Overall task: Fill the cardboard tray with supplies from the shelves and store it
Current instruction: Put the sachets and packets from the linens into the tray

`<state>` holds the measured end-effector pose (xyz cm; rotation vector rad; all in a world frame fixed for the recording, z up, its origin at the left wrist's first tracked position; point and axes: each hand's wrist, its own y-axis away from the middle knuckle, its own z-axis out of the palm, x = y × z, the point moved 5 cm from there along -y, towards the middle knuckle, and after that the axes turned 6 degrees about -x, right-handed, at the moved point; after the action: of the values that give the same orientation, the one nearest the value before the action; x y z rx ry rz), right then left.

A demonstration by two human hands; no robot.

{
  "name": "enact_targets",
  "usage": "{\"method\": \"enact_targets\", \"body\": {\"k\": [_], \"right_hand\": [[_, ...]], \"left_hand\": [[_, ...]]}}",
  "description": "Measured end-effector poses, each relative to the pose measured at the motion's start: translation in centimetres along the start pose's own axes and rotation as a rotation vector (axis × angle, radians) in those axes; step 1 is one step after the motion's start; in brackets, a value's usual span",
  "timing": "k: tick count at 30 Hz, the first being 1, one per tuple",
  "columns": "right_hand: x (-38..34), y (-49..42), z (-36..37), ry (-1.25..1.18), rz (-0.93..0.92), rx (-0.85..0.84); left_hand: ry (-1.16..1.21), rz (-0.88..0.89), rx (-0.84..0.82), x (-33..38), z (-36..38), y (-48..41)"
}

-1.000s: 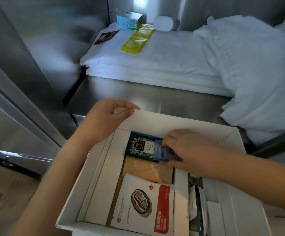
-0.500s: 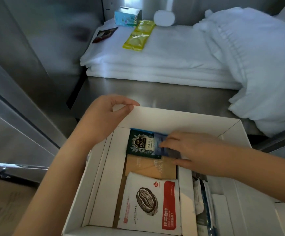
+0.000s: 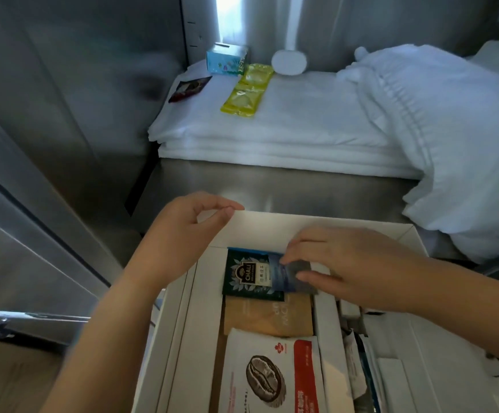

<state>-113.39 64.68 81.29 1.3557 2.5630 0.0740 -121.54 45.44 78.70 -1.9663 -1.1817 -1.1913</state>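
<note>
The white cardboard tray (image 3: 272,223) sits low in the head view, divided into compartments. My left hand (image 3: 182,231) pinches its far left corner between thumb and fingers. My right hand (image 3: 343,263) lies inside the tray, fingertips on a blue sachet (image 3: 284,277) that overlaps a dark green tea packet (image 3: 246,274). Below these lie a tan packet (image 3: 267,317) and a white coffee packet (image 3: 269,377) with a bean picture. On the shelf behind, yellow sachets (image 3: 246,90), a dark sachet (image 3: 190,87) and a teal box (image 3: 227,59) rest on folded white towels (image 3: 287,129).
A steel shelf (image 3: 272,189) runs behind the tray, with steel cabinet walls (image 3: 63,99) at left. A heap of white linen (image 3: 451,144) fills the right side. A white round object (image 3: 288,62) stands at the back. More sachets (image 3: 361,368) sit in the tray's right compartment.
The view has tilted and the tray sits lower. My right hand's fingers have shifted slightly on the blue sachet. My left hand keeps its hold on the corner.
</note>
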Motion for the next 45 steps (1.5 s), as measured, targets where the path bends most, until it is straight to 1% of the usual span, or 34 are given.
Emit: {"method": "enact_targets", "body": {"k": [3,6,8,10,13,17,20,22,29,35,41,45], "right_hand": [[0.0,-1.1,-3.8,-0.014,-0.022,0.193],[1.6,-3.5,-6.7,-0.114,0.007,0.340],[3.4,-5.9,-7.9,-0.182,0.043,0.404],[5.3,-8.8,-8.4,-0.208,0.080,0.431],[7.9,-13.3,-8.4,-0.153,0.110,0.426],[10.7,-18.6,-7.3,-0.063,0.192,0.343],[12.1,-20.9,-6.5,-0.027,0.268,0.268],[12.6,-21.4,-6.1,-0.005,0.301,0.246],[12.2,-19.5,-6.3,-0.003,0.262,0.313],[12.8,-15.9,-6.5,-0.015,0.277,0.381],[13.1,-12.8,-6.6,0.009,0.327,0.408],[14.1,-11.5,-6.6,0.025,0.437,0.447]], "left_hand": [[0.007,0.002,0.000,0.0,0.0,0.0],[0.008,0.008,0.005,0.0,-0.1,-0.1],[0.027,0.008,0.005,-0.1,-0.1,-0.1],[0.042,0.006,0.008,-0.1,-0.1,-0.2],[0.063,-0.003,0.016,-0.2,0.0,-0.2],[0.053,-0.007,0.013,-0.3,0.1,-0.3],[0.058,-0.005,0.012,-0.3,0.0,-0.4],[0.058,0.000,0.012,-0.3,0.0,-0.4],[0.036,0.017,0.008,-0.3,0.0,-0.4],[0.027,0.031,0.008,-0.3,-0.1,-0.5],[0.020,0.020,0.016,-0.1,-0.1,-0.5],[0.021,-0.003,0.034,-0.2,-0.2,-0.5]]}}
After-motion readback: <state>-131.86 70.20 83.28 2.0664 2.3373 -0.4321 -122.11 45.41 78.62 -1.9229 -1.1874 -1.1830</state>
